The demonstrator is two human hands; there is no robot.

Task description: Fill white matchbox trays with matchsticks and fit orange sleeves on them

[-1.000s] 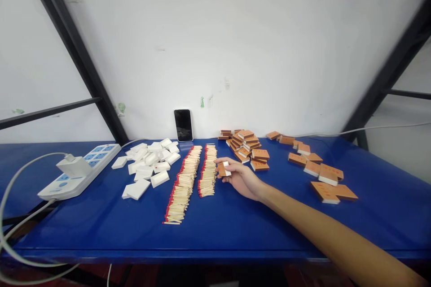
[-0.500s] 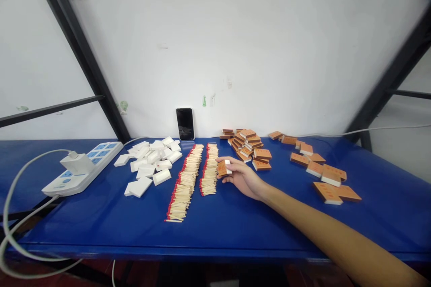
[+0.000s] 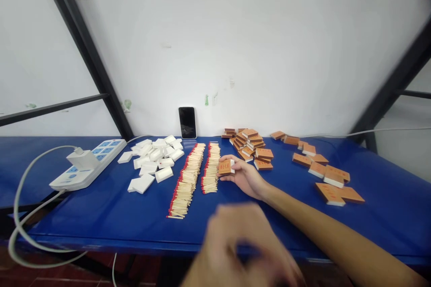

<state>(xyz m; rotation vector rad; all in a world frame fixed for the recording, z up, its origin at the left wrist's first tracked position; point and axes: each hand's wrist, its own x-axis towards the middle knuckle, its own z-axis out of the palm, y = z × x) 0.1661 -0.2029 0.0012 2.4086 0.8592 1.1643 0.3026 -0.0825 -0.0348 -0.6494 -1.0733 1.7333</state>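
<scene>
Between thumb and fingers, my right hand (image 3: 247, 179) grips a brown matchbox (image 3: 225, 167) with red print, its white inner tray showing at the right end. The box is just right of the shorter row of red-tipped matches (image 3: 211, 168). A longer row of matches (image 3: 186, 181) lies to the left of that. My left hand (image 3: 240, 242) has come in at the bottom middle, close to the camera and smeared by motion, so its fingers are unclear. A pile of brown matchboxes (image 3: 251, 143) rests behind my right hand.
White box trays (image 3: 156, 154) lie heaped to the left. A power strip (image 3: 90, 166) with a plugged-in charger and looping white cable stands further left. A phone (image 3: 187, 122) leans on the wall. More matchboxes (image 3: 333, 177) are scattered at the right of the blue table (image 3: 134, 228).
My left hand has entered from the bottom edge. My right hand still holds the matchbox and has turned it so its printed face shows more. The view has shifted slightly.
</scene>
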